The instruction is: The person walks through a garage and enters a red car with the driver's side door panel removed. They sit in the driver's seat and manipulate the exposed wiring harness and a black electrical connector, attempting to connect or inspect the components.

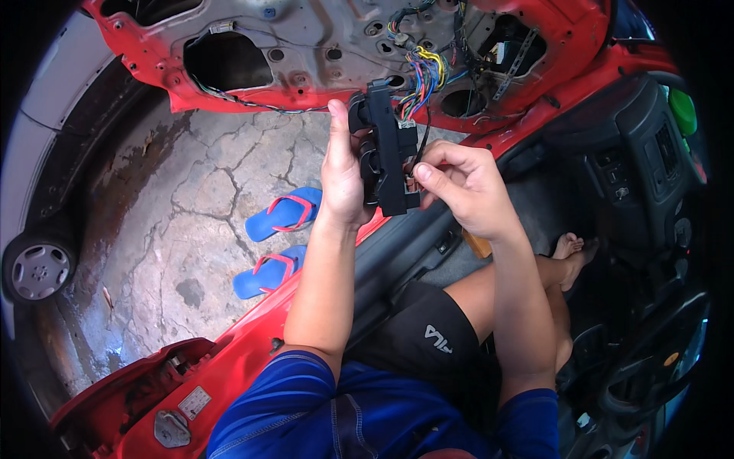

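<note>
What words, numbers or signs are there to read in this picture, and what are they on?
Pale lettering on the black shorts: big enough to read, but it's a brand, so I won't copy it.
White label on the red car frame: print too small to read.
Black plastic panel: no writing that I can make out.

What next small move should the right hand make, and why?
Perhaps the right hand should gently check that the small reddish part is seated: its fingertips are beside it, the left hand supports the black switch panel, and the view does not show how it fits.
</note>
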The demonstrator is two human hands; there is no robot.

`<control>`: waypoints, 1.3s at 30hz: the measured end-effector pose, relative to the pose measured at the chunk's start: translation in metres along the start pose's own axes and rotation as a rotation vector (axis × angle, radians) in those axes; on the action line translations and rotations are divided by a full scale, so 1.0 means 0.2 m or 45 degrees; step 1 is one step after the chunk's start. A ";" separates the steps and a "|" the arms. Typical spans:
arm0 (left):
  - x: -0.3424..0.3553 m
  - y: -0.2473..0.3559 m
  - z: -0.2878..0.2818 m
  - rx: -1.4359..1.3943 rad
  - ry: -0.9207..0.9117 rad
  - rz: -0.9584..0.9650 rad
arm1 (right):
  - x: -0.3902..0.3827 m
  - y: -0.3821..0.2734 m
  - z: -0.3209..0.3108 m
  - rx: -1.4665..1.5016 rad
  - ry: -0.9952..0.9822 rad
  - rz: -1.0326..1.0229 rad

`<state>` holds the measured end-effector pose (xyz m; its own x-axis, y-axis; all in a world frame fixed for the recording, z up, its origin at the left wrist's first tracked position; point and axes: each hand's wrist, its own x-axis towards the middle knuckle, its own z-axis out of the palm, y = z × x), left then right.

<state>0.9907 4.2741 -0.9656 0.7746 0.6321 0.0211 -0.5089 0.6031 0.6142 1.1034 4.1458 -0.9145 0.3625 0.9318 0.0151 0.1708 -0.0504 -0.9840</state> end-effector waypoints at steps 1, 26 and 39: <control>0.00 0.00 0.00 -0.013 0.011 -0.017 | 0.00 0.00 0.00 0.023 -0.006 0.007; 0.06 -0.03 -0.14 0.036 0.071 -0.151 | 0.13 0.19 -0.02 -0.129 0.446 0.025; -0.06 -0.10 -0.36 -0.147 -0.156 0.111 | 0.45 0.53 0.02 0.048 0.314 0.401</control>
<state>0.9639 4.2892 -1.0343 0.7619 0.6248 0.1708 -0.6105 0.6047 0.5114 1.1508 4.2257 -1.0176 0.6018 0.7583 -0.2508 -0.0160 -0.3025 -0.9530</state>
